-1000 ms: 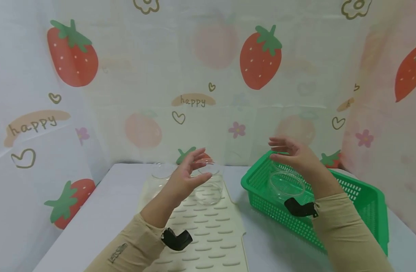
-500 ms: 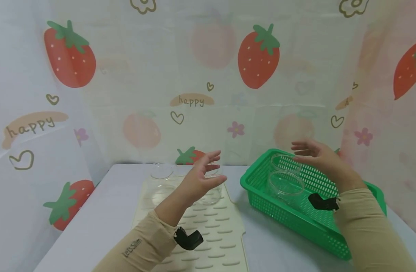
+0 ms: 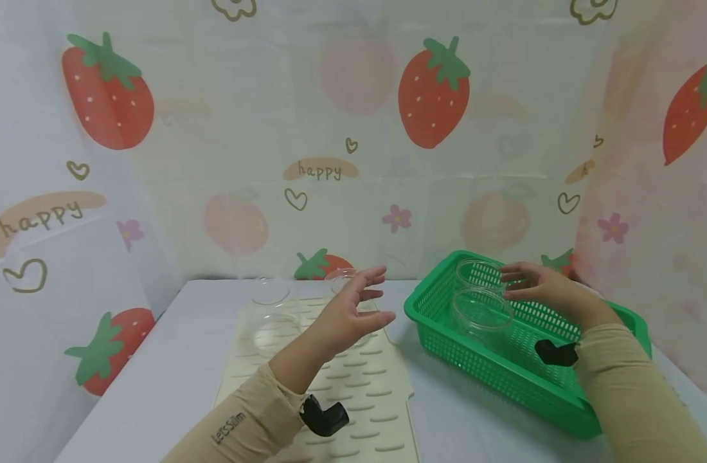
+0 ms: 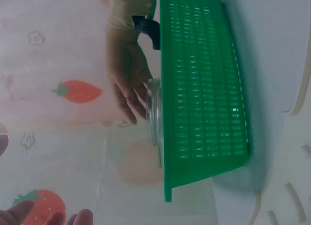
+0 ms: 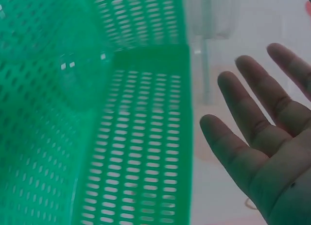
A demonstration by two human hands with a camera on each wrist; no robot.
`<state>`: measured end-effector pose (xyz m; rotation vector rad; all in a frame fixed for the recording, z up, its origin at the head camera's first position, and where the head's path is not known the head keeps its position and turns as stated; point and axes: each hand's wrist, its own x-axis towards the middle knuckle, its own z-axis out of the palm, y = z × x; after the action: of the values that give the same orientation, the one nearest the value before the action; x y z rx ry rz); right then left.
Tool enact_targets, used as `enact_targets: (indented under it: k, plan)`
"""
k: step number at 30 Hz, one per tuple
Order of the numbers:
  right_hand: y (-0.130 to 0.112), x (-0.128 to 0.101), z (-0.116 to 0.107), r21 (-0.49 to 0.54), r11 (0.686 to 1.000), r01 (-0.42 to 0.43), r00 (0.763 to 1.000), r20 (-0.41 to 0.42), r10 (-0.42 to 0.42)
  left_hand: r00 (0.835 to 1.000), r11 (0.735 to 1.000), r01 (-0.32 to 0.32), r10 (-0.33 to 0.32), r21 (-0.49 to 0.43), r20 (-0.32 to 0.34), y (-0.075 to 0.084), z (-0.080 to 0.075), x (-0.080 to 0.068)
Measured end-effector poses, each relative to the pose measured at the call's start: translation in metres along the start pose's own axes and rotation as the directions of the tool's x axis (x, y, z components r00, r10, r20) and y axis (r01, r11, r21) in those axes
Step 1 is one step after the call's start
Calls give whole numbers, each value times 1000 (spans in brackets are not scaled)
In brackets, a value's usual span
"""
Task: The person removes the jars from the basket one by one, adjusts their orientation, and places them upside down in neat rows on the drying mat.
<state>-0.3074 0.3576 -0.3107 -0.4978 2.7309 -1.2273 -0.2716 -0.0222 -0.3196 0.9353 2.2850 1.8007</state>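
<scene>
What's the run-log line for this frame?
left hand: open, over drying mat | right hand: open, above green basket by far glass jar | nothing held

The left hand (image 3: 344, 315) hides part of a clear glass (image 3: 353, 302) on the ribbed mat (image 3: 353, 392), whose near end is cut off. The green basket (image 3: 504, 379) hides the lower walls of its two glasses (image 3: 481, 308).

basket (image 3: 504, 373): green | mat (image 3: 359, 399): cream | backdrop (image 3: 353, 128): red strawberries
</scene>
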Motion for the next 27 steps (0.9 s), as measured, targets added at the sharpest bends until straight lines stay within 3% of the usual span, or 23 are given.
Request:
enact_targets:
  k: [4, 21, 27]
  plan:
    - [8, 3, 5, 15, 1000, -17, 999, 29, 17, 1000, 1000, -9, 9, 15, 1, -5, 1, -1]
    - [11, 2, 4, -1, 1000, -31, 999, 18, 31, 1000, 1000, -1, 1, 0, 7, -10, -1, -3]
    - [12, -2, 0, -13, 998, -60, 995, 76, 61, 1000, 1000, -3, 3, -11, 15, -10, 0, -3]
